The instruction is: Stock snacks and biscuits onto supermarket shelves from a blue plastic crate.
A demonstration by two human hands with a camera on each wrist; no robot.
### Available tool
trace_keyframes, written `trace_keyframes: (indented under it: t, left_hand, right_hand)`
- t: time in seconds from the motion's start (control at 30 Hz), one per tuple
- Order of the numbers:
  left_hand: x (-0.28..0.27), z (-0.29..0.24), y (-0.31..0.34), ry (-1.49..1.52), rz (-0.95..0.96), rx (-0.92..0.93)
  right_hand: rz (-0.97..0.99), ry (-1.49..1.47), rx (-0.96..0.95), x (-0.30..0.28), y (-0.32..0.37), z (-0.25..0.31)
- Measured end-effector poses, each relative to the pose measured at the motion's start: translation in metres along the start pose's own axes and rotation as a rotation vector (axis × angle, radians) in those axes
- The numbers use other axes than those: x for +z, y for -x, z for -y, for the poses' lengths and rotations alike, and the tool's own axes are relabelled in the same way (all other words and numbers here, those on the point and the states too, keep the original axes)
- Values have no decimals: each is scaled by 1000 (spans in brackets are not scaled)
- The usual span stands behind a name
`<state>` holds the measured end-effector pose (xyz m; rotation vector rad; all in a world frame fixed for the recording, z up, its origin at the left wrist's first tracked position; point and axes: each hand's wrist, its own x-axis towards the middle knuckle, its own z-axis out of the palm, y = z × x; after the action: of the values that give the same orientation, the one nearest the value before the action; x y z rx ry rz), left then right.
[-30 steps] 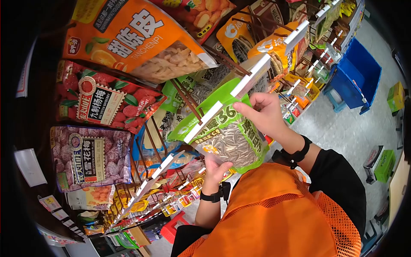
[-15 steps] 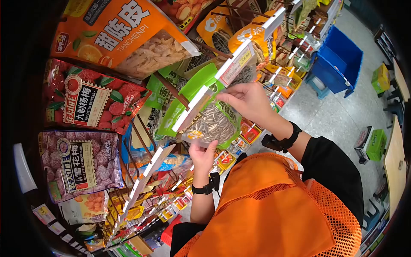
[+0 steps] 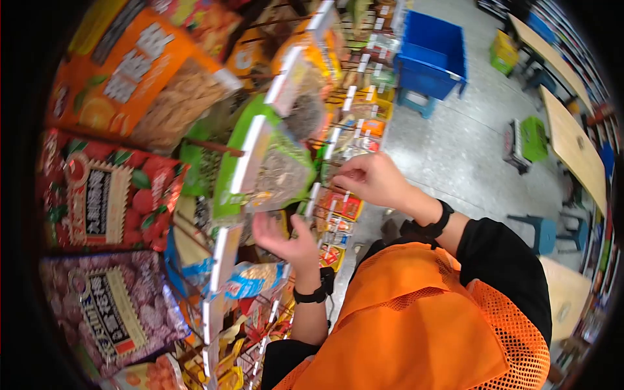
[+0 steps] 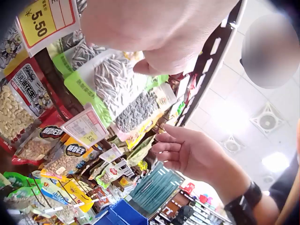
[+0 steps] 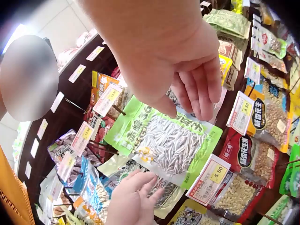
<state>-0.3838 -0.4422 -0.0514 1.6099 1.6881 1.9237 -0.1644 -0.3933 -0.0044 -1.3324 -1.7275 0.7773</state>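
A green-edged bag of sunflower seeds [image 3: 279, 175] hangs on the rack behind white price-tag holders, its seeds showing through a clear window. My left hand [image 3: 286, 240] is just below the bag's lower edge, fingers spread and holding nothing. To the right of the bag, apart from it in the head view, my right hand [image 3: 374, 179] has loosely bent fingers around nothing. The same seed bag [image 5: 173, 145] faces the camera in the right wrist view, with my left hand [image 5: 133, 199] under its lower corner. In the left wrist view, my right hand [image 4: 187, 150] hangs in the air.
Large snack bags hang at the left: an orange one [image 3: 130, 78], a red bayberry one [image 3: 104, 195] and a purple plum one [image 3: 110, 305]. Metal hooks and tag holders [image 3: 221, 260] stick out from the rack. A blue bin [image 3: 432, 55] stands on a stool beyond, with tables [image 3: 572, 149] at right.
Both hands have let go of the seed bag, the right drawing away to the right and the left dropping below it. The head view has turned, showing more floor and tables.
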Motion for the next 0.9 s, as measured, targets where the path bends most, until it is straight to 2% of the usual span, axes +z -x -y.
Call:
trace_keyframes:
  t: [0.07, 0.1, 0.13, 0.17, 0.2, 0.27, 0.3, 0.37, 0.4, 0.47, 0.57, 0.67, 0.73, 0.8, 0.87, 0.9]
  left_hand:
    - [4, 3, 12, 45, -171, 200]
    - [4, 3, 14, 51, -104, 286]
    - [5, 0, 18, 55, -41, 378]
    - [16, -2, 30, 187, 49, 284]
    - [27, -23, 34, 187, 249, 266]
    - [54, -36, 52, 131, 709, -49]
    - [73, -43, 56, 141, 719, -35]
    - [113, -60, 68, -28, 1478, -48]
    - [133, -67, 78, -25, 1489, -44]
    - [178, -83, 101, -96, 1745, 170]
    - [243, -128, 124, -43, 1774, 273]
    - [305, -167, 138, 36, 1792, 374]
    - [342, -199, 139, 194, 1734, 436]
    - [377, -237, 115, 469, 1563, 383]
    - [398, -293, 53, 650, 1299, 397]
    - [407, -322, 24, 849, 1130, 343]
  right_hand:
    - [51, 62, -93, -16, 12, -9]
    - [19, 93, -77, -27, 16, -17]
    - [83, 108, -111, -37, 21, -25]
    - [151, 117, -146, -49, 28, -34]
    - [125, 133, -137, -61, 35, -43]
    - [227, 253, -126, -89, 47, -60]
    - [239, 286, -75, -105, 54, -67]
    - [215, 277, -29, -139, 71, -91]
    - [210, 266, 12, -156, 83, -105]
    - [167, 302, 101, -194, 113, -137]
    - [128, 449, 304, -257, 161, -176]
    - [115, 462, 410, -304, 212, -221]
    - [99, 405, 578, -330, 240, -236]
    - [92, 402, 639, -353, 251, -247]
    - [6, 316, 665, -370, 248, -260]
    - [14, 331, 679, -377, 239, -266]
